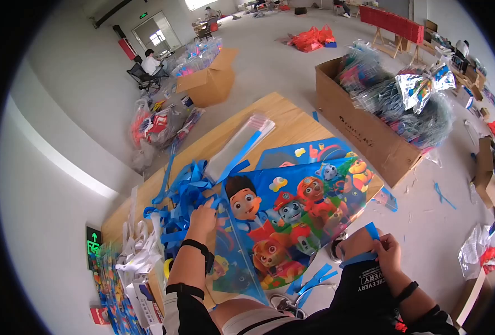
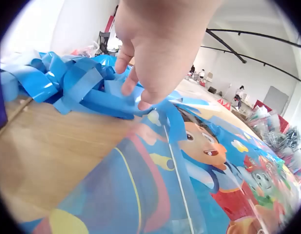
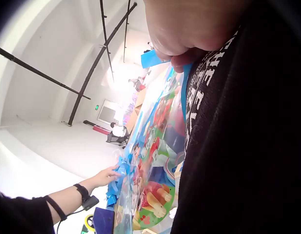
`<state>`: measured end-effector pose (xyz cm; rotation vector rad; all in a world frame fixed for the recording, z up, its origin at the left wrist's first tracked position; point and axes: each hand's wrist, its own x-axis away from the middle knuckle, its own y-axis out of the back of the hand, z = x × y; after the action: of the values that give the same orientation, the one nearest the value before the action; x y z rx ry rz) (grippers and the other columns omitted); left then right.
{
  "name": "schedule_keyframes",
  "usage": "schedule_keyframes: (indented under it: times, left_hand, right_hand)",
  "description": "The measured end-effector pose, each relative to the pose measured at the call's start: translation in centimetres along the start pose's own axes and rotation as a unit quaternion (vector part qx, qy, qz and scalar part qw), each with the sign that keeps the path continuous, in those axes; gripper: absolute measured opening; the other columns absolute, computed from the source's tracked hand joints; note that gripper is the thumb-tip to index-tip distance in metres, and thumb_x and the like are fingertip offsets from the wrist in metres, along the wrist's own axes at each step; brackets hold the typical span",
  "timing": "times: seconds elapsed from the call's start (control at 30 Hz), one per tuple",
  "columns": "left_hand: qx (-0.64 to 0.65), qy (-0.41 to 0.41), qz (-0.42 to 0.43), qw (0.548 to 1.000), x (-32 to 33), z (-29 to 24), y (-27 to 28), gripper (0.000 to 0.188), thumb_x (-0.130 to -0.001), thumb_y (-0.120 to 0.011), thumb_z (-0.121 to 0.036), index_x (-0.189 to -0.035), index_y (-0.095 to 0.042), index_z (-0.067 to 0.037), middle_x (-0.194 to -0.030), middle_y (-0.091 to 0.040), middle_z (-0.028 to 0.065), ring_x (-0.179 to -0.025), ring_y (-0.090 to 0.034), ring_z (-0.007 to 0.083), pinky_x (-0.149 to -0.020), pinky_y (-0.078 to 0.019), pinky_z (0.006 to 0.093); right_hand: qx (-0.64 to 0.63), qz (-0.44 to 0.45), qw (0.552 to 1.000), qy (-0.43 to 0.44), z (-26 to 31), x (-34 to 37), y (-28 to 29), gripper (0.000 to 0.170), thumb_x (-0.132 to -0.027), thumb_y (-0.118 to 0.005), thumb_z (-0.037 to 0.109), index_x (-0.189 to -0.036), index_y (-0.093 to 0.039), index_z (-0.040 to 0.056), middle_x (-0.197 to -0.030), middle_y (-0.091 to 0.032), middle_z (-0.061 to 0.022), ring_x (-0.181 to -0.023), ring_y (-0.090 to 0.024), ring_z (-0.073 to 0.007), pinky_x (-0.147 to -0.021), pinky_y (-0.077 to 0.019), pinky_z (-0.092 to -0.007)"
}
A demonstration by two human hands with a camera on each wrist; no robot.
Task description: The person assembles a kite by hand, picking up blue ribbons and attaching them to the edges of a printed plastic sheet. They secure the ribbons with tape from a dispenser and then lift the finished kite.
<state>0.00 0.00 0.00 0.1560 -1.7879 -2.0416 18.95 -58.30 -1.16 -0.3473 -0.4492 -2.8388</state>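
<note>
Reaching over the table, my left hand [image 1: 203,216] rests its fingertips on a tangled heap of blue ribbon strips [image 1: 187,187]. In the left wrist view the fingers of that hand [image 2: 153,53] point down, relaxed, onto the blue strips [image 2: 87,85]. A printed plastic sheet or bag with cartoon characters [image 1: 292,215] lies flat beside the heap, with a clear blue edge towards me. At my knee, my right hand [image 1: 390,254] pinches a blue strip [image 1: 372,230], whose end sticks up past the fingers. Blue also lies across the leg there.
A bundle of clear plastic sleeves [image 1: 242,145] lies on the wooden table [image 1: 278,109]. White straps [image 1: 138,245] hang at its left edge. Beyond stand a large cardboard box [image 1: 359,120] full of packaged goods and an open carton [image 1: 211,81]. Blue strips [image 1: 314,279] lie on the floor.
</note>
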Motion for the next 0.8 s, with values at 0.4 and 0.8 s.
schedule_keyframes:
  times: [0.4,0.8]
  left_hand:
    - [0.287,0.374,-0.216,0.855,1.5,14.5,-6.2,0.026,-0.082,-0.064,-0.013,-0.1,-0.072,0.004,-0.084,-0.07,0.0226,-0.079,-0.066,0.0432,-0.078,-0.0531,0.0479]
    - [0.598,0.041,-0.205,0.774,16.6,-16.0,14.4,0.028,-0.091,-0.072,-0.019,-0.115,-0.067,-0.006,-0.108,-0.065,0.0058,-0.085,-0.061,0.0123,-0.076,-0.0474,0.0261]
  right_hand:
    - [-0.04,0.01,0.999,-0.006,0.3,-0.2,0.1,0.009,-0.096,-0.065,0.005,-0.093,-0.056,0.0034,-0.076,-0.064,-0.0029,-0.063,-0.061,-0.0071,-0.047,-0.0444,-0.02]
    - [-0.132,0.285,0.945,0.089,7.2,6.7,-4.4,0.021,-0.092,-0.075,0.006,-0.099,-0.055,0.0026,-0.088,-0.065,-0.0043,-0.08,-0.07,-0.0112,-0.059,-0.0551,-0.023]
